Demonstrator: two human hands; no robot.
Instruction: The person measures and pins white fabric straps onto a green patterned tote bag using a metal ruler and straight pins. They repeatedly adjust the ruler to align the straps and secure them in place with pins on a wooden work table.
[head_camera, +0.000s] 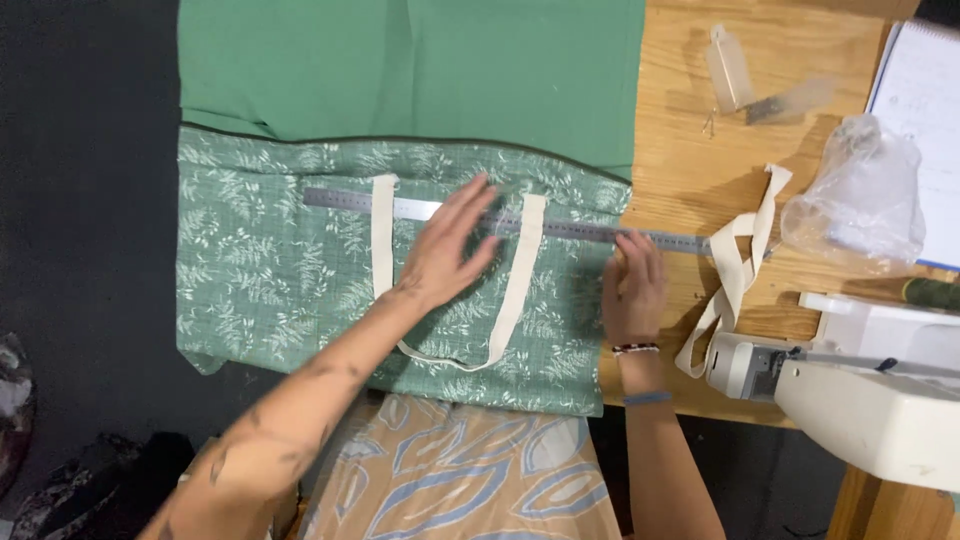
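Head view, left hand (447, 248) spread flat, hiding part of steel ruler (520, 224), right hand (633, 283) fingers together at leaf-print bag (290, 280) edge

Even, soft light from overhead falls on the wooden table (690, 170), bright enough. The left hand (445, 245) is smeared with motion blur. The plastic bag (860, 195) catches mild glare. The left edge sinks into darkness, and detail is soft throughout.

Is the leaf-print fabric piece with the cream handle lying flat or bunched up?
Flat. The fabric piece lies spread over the table, the ruler straight across it, the handle flat on top.
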